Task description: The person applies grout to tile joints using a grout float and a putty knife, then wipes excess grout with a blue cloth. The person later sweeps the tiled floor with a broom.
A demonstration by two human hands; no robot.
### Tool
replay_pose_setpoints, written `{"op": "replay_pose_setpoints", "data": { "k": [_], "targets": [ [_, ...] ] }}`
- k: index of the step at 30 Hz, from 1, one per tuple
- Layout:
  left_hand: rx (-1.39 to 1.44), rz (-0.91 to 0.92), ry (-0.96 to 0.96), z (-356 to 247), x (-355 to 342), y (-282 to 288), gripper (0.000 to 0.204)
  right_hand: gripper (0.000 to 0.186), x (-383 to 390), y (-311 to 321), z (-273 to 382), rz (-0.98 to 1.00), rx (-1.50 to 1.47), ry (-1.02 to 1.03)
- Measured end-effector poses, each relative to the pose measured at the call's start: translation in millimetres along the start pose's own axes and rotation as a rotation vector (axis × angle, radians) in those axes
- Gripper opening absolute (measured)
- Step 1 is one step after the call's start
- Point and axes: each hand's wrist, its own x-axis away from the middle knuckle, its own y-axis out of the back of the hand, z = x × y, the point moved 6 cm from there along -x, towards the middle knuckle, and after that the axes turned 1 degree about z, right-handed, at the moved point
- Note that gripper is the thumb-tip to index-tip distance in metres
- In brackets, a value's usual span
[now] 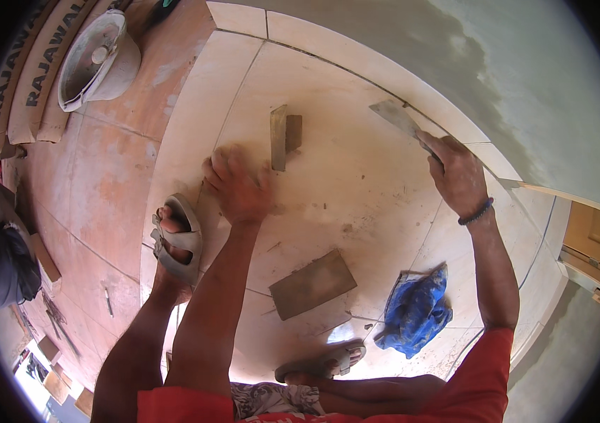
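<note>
My right hand (457, 176) grips a flat metal scraper (395, 118), whose blade lies along a dark grout line in the pale tiles (328, 70) near the wall's foot. My left hand (238, 185) rests with fingers spread on the tiled floor, holding nothing. Just beyond it are a small trowel-like blade (278, 139) and a brown block (294, 134) beside it. A larger rectangular plate (312, 285) lies nearer me, with a crumpled blue cloth (416, 310) to its right.
A grey bucket (101, 67) and long brown sacks (39, 77) sit at upper left. My sandalled feet (176, 240) flank the work area. A dark bundle (4, 261) and scattered tools lie at left. A grey plastered wall (539, 84) and wooden door (589, 240) are at right.
</note>
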Motion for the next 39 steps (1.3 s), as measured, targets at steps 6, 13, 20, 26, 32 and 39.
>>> {"op": "replay_pose_setpoints", "data": {
  "k": [6, 13, 20, 26, 32, 39],
  "targets": [
    [0.027, -0.016, -0.014, -2.1, -0.1, -0.1, 0.066, 0.034, -46.8, -21.0, -22.0, 0.103, 0.405, 0.089],
    [0.000, -0.005, -0.018, -1.7, 2.2, -0.3, 0.067, 0.039, 33.5, 1.9, -69.7, 0.335, 0.379, -0.044],
    [0.027, -0.031, -0.040, -0.1, 2.8, -1.4, 0.067, 0.035, 94.8, 7.9, -92.1, 0.144, -0.372, -0.395],
    [-0.033, -0.041, -0.047, 1.1, 1.8, -4.1, 0.066, 0.033, 114.9, -40.7, -163.8, -0.100, -0.727, -0.624],
    [-0.013, -0.063, -0.079, -4.3, 3.6, -4.4, 0.065, 0.032, 78.2, -75.1, -174.1, -0.230, -0.717, -0.402],
    [-0.038, 0.033, -0.005, -3.4, 3.2, -5.6, 0.062, 0.032, 80.6, -73.0, -148.5, -0.172, -0.602, -0.501]
  ]
}}
